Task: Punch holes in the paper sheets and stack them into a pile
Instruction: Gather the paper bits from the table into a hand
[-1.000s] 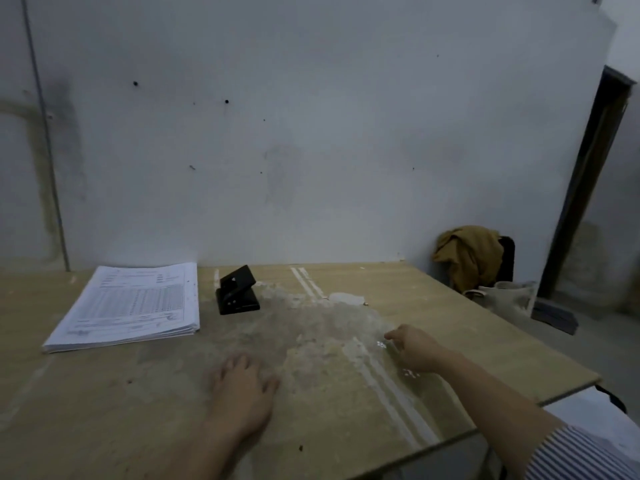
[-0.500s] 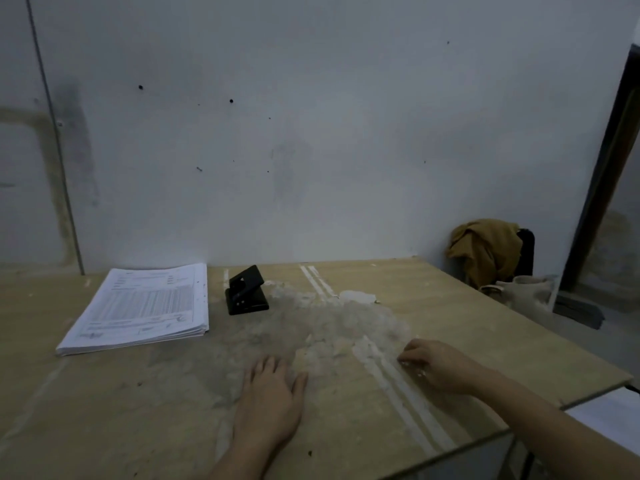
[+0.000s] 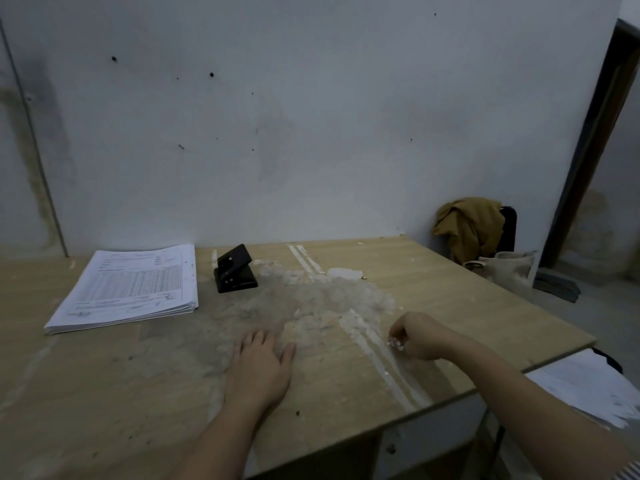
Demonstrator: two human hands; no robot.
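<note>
Scuffed wooden table [image 3: 433,282] against a stained white wall [image 3: 311,116], paper stack [image 3: 128,289] far left with the hole punch [image 3: 233,270] just beside it. Left hand [image 3: 259,367] lies flat, fingers spread (holding nothing); right hand [image 3: 417,336] is curled near the table's right edge, and I can't tell if it's pinching anything.

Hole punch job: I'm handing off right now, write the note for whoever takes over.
Left hand: flat on the table, palm down, holding nothing.
Right hand: loosely curled, resting on the table; small pale bits at its fingertips, unclear what.
Paper stack: far left of the table.
Hole punch: just right of the stack, untouched.
More sheets lie below the table's right edge.
Done: can't tell whether any sheets are punched.
Left: punch the sheets and pile them.
</note>
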